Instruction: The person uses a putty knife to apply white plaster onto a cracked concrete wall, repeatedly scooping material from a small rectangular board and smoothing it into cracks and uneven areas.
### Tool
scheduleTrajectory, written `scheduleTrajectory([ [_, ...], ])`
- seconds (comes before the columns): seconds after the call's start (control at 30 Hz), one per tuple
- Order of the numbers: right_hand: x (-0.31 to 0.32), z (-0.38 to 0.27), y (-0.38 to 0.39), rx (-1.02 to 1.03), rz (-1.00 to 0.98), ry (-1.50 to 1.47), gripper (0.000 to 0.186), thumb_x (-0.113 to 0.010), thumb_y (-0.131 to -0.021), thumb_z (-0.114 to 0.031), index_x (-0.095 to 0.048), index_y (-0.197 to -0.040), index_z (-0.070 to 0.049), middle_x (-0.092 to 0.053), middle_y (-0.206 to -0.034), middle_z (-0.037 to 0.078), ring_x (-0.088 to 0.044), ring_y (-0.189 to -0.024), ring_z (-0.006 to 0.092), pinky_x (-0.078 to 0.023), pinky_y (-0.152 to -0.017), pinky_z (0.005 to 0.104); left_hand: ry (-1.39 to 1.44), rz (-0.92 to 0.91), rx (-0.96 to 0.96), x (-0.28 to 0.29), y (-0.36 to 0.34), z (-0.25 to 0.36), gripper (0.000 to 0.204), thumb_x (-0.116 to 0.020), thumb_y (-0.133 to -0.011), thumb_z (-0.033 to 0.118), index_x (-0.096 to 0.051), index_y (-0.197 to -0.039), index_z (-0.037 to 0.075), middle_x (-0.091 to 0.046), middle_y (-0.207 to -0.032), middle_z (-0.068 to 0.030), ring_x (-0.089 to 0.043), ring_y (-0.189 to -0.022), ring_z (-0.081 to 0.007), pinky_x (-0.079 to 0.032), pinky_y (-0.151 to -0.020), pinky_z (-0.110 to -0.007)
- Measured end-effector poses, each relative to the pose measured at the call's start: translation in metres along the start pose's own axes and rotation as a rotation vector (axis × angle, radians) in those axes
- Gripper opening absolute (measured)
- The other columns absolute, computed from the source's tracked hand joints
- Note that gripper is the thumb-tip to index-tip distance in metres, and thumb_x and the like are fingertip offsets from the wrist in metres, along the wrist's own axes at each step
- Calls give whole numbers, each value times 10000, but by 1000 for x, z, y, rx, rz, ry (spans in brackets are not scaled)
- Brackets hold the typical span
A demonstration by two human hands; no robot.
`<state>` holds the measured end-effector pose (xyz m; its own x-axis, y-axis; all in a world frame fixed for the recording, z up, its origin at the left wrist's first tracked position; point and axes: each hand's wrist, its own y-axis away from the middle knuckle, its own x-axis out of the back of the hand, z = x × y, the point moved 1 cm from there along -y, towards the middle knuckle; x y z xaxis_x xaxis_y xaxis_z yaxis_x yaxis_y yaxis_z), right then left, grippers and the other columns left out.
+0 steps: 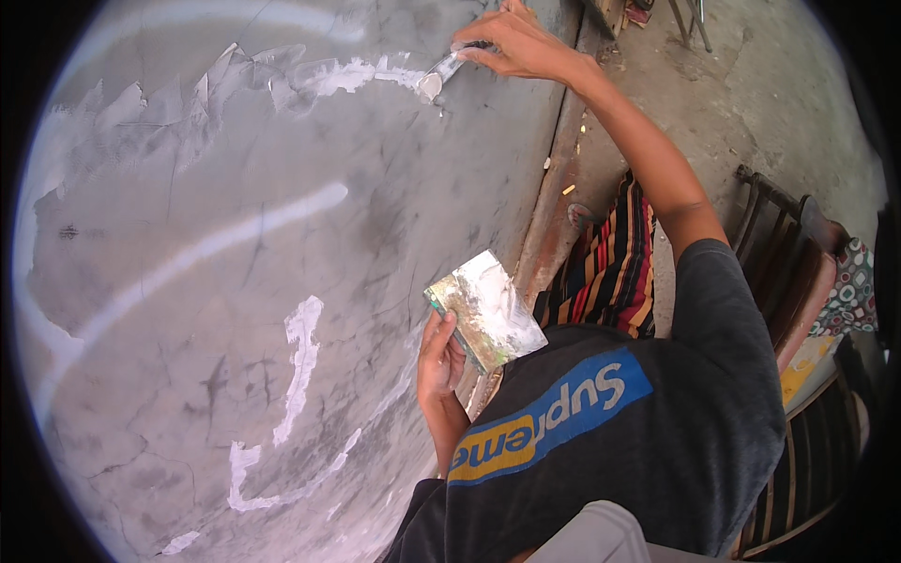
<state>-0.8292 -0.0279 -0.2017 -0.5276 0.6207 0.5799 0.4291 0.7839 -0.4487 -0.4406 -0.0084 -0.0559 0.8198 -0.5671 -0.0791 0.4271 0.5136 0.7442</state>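
A putty knife (441,77) is held in my right hand (511,45), its fingers closed round the handle. White paste shows on its blade, which meets the grey wall (216,310) at the right end of a rough white putty strip (361,75). My left hand (439,357) grips a small rectangular board (460,340) by its near left edge, in front of my chest. White putty (493,286) is smeared thickly over the board's top. Other jagged putty patches (302,366) run across the lower wall, among cracks and dark marks.
Along the wall's foot runs a brownish ledge (554,202) with small pale crumbs. My striped trousers (610,267) and a foot (580,216) are below me. At right stand a dark wooden chair (774,235) and a patterned cloth (852,286) on the concrete floor (741,103).
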Motion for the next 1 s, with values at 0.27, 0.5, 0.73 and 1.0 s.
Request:
scheduleTrajectory([
  [0.27, 13, -40, 24, -95, -2, 121, 203, -623, -878, -291, -700, -982, -136, -670, -808, 55, -527, -685, 214, -328, -831, 353, -25, 33, -8, -2, 2, -2, 505, -517, -937, 225, -370, -1357, -12, -508, -1298, -116, -481, -1207, -211, -357, -1026, -349],
  [0.5, 1, -8, 32, -198, 27, 133, 201, -633, -870, -290, -700, -980, -135, -665, -811, 80, -497, -693, 221, -320, -838, 358, -18, 65, -5, -3, 4, -3, 524, -525, -933, 235, -364, -1362, -19, -498, -1310, -122, -469, -1217, -213, -351, -1030, -348],
  [0.73, -32, -13, 35, -26, -22, -17, 195, -608, -877, -308, -695, -988, -174, -633, -720, 64, -507, -703, 251, -323, -881, 383, -1, 44, 0, -4, 4, -4, 542, -539, -924, 247, -364, -1361, -22, -497, -1312, -129, -481, -1211, -219, -367, -1023, -350],
  [1.0, -42, 31, -7, 128, -60, -40, 255, -616, -844, -347, -675, -939, -118, -663, -868, 106, -603, -847, 297, -363, -786, 459, 6, 97, 9, 5, 4, -13, 525, -542, -924, 257, -387, -1339, -27, -525, -1279, -129, -514, -1180, -218, -394, -1005, -349],
])
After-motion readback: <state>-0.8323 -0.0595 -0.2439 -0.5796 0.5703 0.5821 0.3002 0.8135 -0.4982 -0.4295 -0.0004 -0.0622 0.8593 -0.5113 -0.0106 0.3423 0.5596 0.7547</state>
